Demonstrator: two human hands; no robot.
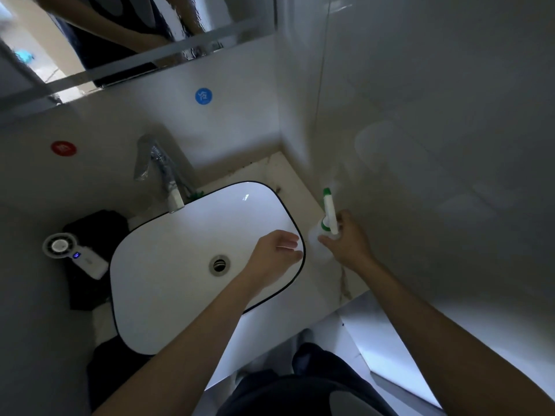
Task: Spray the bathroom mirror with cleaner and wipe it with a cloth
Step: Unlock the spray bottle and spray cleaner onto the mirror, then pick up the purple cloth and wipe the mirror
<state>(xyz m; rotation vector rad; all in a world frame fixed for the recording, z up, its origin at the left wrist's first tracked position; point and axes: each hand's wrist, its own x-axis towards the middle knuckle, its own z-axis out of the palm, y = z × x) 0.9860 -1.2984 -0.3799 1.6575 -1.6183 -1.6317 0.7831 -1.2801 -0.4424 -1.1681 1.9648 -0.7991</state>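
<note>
Dark clothing fills the bottom centre, and two bare forearms reach up the frame from it. Right of centre, the right hand grips the neck of a spray bottle, fingers curled round it. That bottle is over the narrow counter strip between the white basin and the side wall, with its sprayer head lengthwise up the frame and its green tip farthest from the camera. Just left, the left hand hovers over the basin's right rim, fingers relaxed, holding nothing. The mirror hangs in the upper left, beyond the faucet. Room is open above the basin and tight by the wall. No cloth is identifiable.
</note>
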